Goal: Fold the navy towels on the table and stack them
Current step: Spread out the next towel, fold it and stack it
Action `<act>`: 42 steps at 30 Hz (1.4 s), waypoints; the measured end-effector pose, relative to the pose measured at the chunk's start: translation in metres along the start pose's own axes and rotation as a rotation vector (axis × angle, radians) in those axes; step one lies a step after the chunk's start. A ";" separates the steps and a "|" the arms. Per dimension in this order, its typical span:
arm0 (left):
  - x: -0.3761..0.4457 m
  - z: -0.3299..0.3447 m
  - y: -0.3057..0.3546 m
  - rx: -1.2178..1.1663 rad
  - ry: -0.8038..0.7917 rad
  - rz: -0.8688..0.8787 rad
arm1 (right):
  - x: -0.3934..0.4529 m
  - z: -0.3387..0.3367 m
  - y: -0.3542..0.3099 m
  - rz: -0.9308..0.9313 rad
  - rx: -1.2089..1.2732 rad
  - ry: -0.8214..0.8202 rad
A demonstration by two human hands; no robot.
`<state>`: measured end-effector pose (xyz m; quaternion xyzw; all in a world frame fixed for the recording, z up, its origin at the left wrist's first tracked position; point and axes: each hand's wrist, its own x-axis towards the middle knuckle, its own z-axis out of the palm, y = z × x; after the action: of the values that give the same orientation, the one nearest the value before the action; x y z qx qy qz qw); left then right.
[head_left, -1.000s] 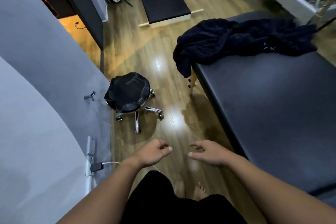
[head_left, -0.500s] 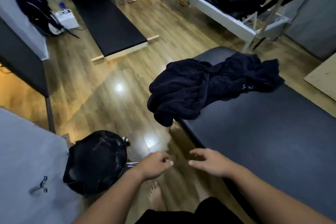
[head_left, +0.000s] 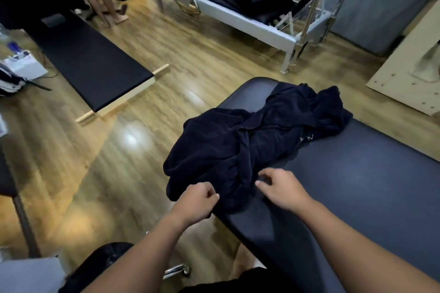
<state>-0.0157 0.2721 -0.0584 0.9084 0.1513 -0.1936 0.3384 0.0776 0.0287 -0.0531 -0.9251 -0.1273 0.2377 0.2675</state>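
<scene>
Reaching w/ left hand loosely curled and right hand fingers spread, both empty, over towels heaped on worktop near edge; best to pinch one corner, lift clear, separate before folding.

Dim indoor light from overhead, mirrored as pale glare patches on the glossy wooden floor. Soft motion blur throughout, strongest toward the left edge and far corners; wide-angle bending of straight lines near the borders. Navy towels nearly black, folds barely readable.
</scene>
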 end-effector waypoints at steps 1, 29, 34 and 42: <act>0.010 -0.006 0.007 0.017 0.034 0.000 | 0.016 -0.010 0.001 -0.009 -0.024 0.040; 0.134 0.021 0.021 0.704 0.019 0.392 | -0.033 -0.030 0.065 0.720 -0.424 -0.140; 0.141 0.029 0.037 0.704 -0.039 0.483 | -0.049 -0.057 0.073 0.776 -0.247 0.021; 0.130 0.026 0.059 0.719 -0.045 0.413 | 0.027 -0.087 0.101 0.529 -0.119 0.275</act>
<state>0.1161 0.2305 -0.1023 0.9755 -0.1189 -0.1817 0.0345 0.1560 -0.0827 -0.0546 -0.9636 0.1419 0.1638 0.1563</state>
